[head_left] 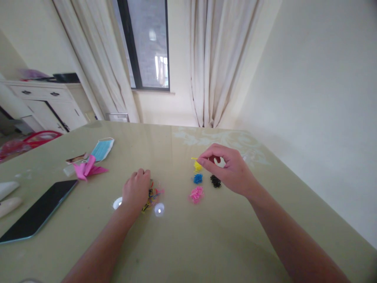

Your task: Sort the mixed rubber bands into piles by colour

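Between the thumb and forefinger of my right hand (228, 167) is a thin yellow rubber band (194, 158). It is just above a small pile of yellow rubber bands (198, 167). Below that pile lie a blue pile (198, 178) and a pink pile (196, 194), with a black pile (216, 181) under my right palm's edge. My left hand (137, 186) rests at the left side of a mixed-colour pile of rubber bands (152, 195). Its fingers are curled downward, and their tips are hidden.
On the table's left are a dark tablet (39, 210), a pink folded paper shape (88, 169), a blue face mask (102, 149) and white objects (8, 200). A wall (321, 118) borders the table's right side; curtains (213, 59) hang behind.
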A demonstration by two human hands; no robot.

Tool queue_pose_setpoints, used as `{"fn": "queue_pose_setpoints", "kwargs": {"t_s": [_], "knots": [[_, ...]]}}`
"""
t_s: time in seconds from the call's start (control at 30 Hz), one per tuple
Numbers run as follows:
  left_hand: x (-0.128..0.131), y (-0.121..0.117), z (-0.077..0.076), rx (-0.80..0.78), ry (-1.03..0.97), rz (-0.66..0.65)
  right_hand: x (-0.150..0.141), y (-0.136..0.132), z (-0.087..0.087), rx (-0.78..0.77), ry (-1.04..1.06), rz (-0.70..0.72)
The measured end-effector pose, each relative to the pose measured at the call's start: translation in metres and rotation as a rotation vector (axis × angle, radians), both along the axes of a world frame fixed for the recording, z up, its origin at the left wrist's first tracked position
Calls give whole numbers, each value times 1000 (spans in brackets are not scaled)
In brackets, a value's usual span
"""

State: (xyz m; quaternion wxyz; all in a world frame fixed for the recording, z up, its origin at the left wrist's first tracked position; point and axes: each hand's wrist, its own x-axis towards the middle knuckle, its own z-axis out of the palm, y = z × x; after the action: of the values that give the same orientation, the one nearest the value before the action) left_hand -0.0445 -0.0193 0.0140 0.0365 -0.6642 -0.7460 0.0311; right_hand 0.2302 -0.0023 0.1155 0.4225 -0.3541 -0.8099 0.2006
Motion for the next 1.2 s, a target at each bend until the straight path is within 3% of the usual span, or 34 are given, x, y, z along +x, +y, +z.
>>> {"fn": "queue_pose_setpoints", "kwargs": {"t_s": [0.13,0.23,0.5,0.67,0.77,0.9,0.97,1.1,1.2], "knots": [[-3,3,-5,43,-1,-27,1,5,-3,18,-4,-18],[-5,7,-9,108,-41,-46,4,20,-15,42,-34,-65],[2,13,-15,241,-478,-129,11,72,-86,-46,-385,-283],[14,9,-16,274,-769,-208,11,78,-110,-57,-508,-337],[21,8,-16,245,-974,-243,11,78,-111,-58,-521,-361],[26,9,-17,197,-1209,-278,7,71,-97,-40,-458,-386],[27,9,-17,169,-1299,-287,0,61,-87,-48,-363,-301],[29,9,-16,107,-1430,-291,-20,38,-74,-107,-234,6],[30,8,-17,69,-1501,-306,-30,28,-72,-110,-247,84]]}}
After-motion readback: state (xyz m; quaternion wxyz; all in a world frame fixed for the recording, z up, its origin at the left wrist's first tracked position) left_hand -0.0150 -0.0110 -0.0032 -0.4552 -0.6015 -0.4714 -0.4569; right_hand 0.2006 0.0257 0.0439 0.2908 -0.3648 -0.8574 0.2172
